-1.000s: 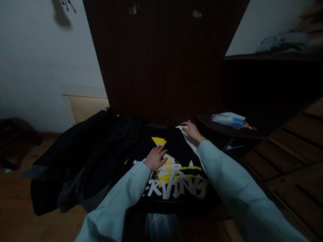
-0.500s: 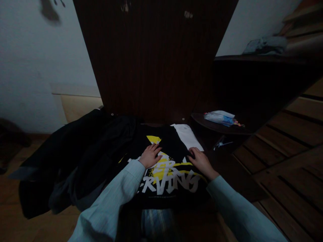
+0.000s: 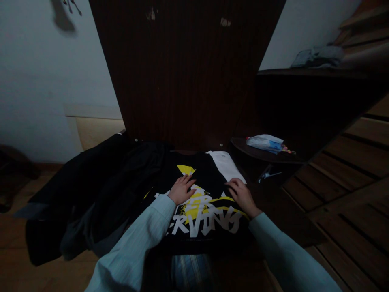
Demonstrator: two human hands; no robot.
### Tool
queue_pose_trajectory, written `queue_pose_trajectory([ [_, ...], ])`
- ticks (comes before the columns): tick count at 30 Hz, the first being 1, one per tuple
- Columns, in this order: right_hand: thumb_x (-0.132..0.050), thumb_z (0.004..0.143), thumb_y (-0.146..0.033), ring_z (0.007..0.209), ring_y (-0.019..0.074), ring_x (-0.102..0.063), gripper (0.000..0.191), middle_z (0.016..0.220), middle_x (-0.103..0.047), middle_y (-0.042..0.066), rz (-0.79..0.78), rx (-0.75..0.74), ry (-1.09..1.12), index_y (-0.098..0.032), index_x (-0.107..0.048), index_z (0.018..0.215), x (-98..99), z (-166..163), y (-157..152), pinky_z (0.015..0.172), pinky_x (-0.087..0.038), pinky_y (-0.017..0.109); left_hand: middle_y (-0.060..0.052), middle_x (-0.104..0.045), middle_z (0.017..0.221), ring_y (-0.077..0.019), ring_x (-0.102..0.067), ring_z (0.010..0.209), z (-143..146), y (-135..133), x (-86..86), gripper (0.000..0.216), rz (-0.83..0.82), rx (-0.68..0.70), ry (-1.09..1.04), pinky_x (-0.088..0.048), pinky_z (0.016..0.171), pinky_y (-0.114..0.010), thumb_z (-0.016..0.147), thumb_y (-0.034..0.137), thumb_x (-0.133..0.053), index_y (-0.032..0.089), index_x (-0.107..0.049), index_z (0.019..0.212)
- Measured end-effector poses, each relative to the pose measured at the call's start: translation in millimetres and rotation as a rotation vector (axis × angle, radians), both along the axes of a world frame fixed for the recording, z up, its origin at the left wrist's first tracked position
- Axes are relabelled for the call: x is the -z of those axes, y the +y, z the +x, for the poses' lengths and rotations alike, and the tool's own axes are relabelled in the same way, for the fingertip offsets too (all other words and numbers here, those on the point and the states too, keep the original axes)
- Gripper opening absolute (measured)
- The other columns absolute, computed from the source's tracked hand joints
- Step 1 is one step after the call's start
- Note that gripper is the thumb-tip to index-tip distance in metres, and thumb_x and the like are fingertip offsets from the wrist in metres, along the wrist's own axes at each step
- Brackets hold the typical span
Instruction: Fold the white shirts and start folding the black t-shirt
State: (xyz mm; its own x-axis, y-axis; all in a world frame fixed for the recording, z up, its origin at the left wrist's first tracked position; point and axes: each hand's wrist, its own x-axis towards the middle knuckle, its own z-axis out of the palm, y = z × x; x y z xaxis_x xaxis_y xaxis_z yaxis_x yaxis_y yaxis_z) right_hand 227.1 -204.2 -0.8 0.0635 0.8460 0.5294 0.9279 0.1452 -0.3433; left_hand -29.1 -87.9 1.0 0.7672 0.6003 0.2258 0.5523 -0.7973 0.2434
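Note:
A black T-shirt (image 3: 209,243) with white lettering and yellow print lies folded or bunched flat in front of me. My left hand (image 3: 182,190) rests palm down on its printed middle, fingers stretched out and a little spread. At the garment's right side, my right hand (image 3: 242,197) has its fingers bent together on the edge of the cloth; its thumb is partly hidden. White folded cloth or paper (image 3: 226,166) shows from under the shirt's far right corner.
Dark clothes (image 3: 112,194) are heaped at the left, hanging over the edge. A tall dark wood panel (image 3: 188,77) stands behind. On the right, a small rounded shelf (image 3: 238,145) holds a plastic packet (image 3: 264,143). Wooden slats (image 3: 349,186) lie farther right.
Both hands keep almost the same place on the T-shirt. The whole view has shifted slightly with my head.

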Motion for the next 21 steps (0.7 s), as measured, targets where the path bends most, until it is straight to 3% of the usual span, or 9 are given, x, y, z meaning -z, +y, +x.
queue_pose_trajectory([
  [6, -0.041, 0.074, -0.018, 0.079, 0.0177, -0.056, 0.022, 0.082, -0.057, 0.005, -0.004, 0.056, 0.155, -0.02, -0.062, 0.076, 8.1, 9, 6, 0.074, -0.045, 0.031, -0.009, -0.04, 0.136, -0.0269, -0.033, 0.126, 0, 1, 0.7, 0.045, -0.011, 0.001, -0.003, -0.028, 0.102, -0.043, 0.085, 0.041, -0.04, 0.02, -0.048, 0.124],
  [12, -0.044, 0.077, -0.031, 0.08, 0.0185, -0.058, 0.023, 0.082, -0.061, 0.007, -0.098, -0.034, 0.281, -0.02, -0.064, 0.076, 5.5, 15, 7, 0.076, -0.045, 0.033, -0.01, -0.04, 0.136, -0.0269, -0.034, 0.126, 0, 1, 1.2, 0.045, -0.008, 0.011, 0.004, -0.029, 0.102, -0.043, 0.085, 0.04, -0.04, 0.02, -0.047, 0.124],
  [16, -0.05, 0.076, -0.04, 0.084, 0.0195, -0.059, 0.025, 0.085, -0.062, 0.006, -0.225, -0.074, 0.258, -0.021, -0.064, 0.079, -13.4, 15, 3, 0.08, -0.045, 0.035, -0.011, -0.037, 0.138, -0.0254, -0.032, 0.127, 2, -2, -1.9, 0.046, 0.025, 0.012, 0.022, -0.029, 0.102, -0.042, 0.086, 0.039, -0.038, 0.018, -0.044, 0.126],
  [21, -0.049, 0.078, -0.041, 0.096, 0.0189, -0.056, 0.028, 0.1, -0.06, 0.006, -0.26, -0.157, 0.184, -0.022, -0.062, 0.094, -54.7, -4, 8, 0.088, -0.043, 0.035, -0.011, -0.034, 0.14, -0.0246, -0.029, 0.129, -7, -11, -21.1, 0.05, 0.074, 0.004, 0.096, -0.027, 0.103, -0.041, 0.084, 0.038, -0.042, 0.016, -0.039, 0.13],
])
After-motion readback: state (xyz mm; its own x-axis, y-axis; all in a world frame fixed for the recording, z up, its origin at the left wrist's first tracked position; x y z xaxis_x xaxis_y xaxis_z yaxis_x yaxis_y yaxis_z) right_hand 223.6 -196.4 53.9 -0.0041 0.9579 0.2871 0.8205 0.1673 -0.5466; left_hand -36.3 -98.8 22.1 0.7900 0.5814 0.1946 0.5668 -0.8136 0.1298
